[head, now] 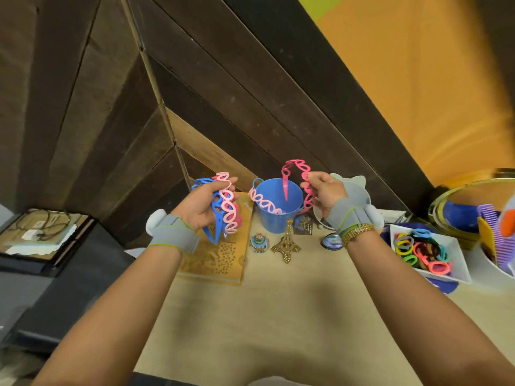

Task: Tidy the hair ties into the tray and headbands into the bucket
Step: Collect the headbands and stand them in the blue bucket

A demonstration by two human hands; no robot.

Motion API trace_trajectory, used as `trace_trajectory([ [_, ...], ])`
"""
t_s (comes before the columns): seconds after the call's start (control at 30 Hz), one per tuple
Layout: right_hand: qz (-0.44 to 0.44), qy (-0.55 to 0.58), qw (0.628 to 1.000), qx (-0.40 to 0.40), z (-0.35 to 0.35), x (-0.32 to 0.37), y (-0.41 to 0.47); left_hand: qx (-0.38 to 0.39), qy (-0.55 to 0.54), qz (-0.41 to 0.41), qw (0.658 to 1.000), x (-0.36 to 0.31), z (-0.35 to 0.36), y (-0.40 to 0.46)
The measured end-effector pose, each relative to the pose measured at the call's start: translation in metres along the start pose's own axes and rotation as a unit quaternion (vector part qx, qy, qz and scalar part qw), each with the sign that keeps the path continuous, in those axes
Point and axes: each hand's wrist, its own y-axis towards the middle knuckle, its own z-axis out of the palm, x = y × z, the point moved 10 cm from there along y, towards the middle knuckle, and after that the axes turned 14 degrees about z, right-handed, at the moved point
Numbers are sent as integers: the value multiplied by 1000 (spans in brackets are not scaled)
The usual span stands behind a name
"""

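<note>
A blue bucket stands at the back middle of the table, with a pale pink headband hanging over its near rim. My right hand grips a deep pink looped headband just above the bucket, one tip pointing down into it. Left of the bucket, my left hand clutches a bunch of headbands, blue, pale pink and deep pink. A white tray at the right holds several coloured hair ties.
A small Eiffel Tower model, a little figurine and a dark oval trinket stand in front of the bucket. A patterned brown box lies under my left hand. A round mirror, purple combs and a gold-rimmed bowl crowd the right.
</note>
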Motion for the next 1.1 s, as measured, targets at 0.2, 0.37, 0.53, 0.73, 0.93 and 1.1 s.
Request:
trace_trajectory([
  [0.2, 9, -111, 993, -23, 3, -20, 20, 5, 30, 0, 1000, -7, 0, 17],
  [0.37, 45, -157, 982, -96, -12, -48, 26, 36, 47, -55, 997, 12, 14, 25],
  [0.53, -36, -178, 973, -144, -16, -10, 20, 67, 77, -83, 991, 22, 32, 32],
  [0.73, 1, -179, 983, 24, 41, 11, 0, 105, 123, -55, 985, 20, 60, 33],
  [0.93, 4, -157, 987, 22, 51, 17, -4, 106, 135, -29, 985, 17, 71, 29],
  [1.1, 121, -23, 989, 82, 49, 0, 1, 72, 100, -33, 992, 15, 54, 33],
])
